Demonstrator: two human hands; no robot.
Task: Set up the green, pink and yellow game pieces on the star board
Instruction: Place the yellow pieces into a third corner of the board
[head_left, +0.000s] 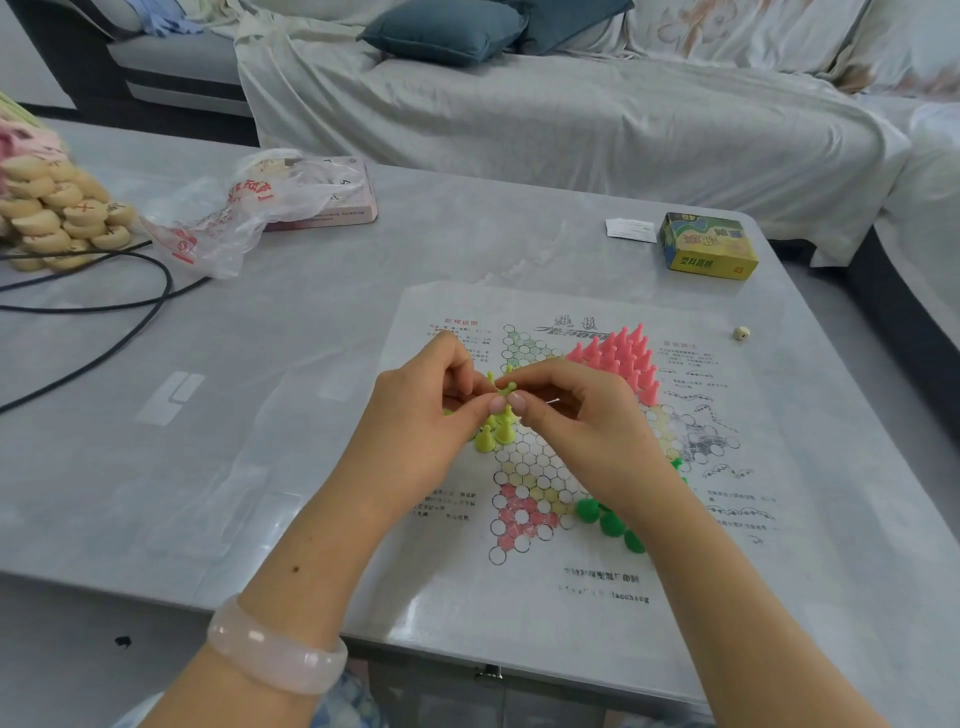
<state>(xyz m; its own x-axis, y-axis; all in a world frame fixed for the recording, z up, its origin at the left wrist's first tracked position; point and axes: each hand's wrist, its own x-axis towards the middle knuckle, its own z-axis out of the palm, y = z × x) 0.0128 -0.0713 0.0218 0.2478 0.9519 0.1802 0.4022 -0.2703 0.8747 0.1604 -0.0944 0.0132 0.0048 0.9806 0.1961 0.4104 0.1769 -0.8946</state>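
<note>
A: What's biggest here?
B: The grey table (311, 322), and on it the paper star board (582, 519) with its printed circles.
A: And on the board?
B: A packed triangle of pink pieces (626, 358) fills the upper right point. Green pieces (608, 519) stand at the lower right, partly hidden by the right forearm. A few yellow pieces (493, 434) stand left of centre, under the hands.
A: The hands?
B: The left hand (421, 415) and right hand (576, 410) meet above the board. Fingers curled, thumb tips touching, both pinching small yellow pieces between them.
A: Smaller things?
B: A yellow-green game box (709, 247) at the far right; a die (742, 333) nearby.
</note>
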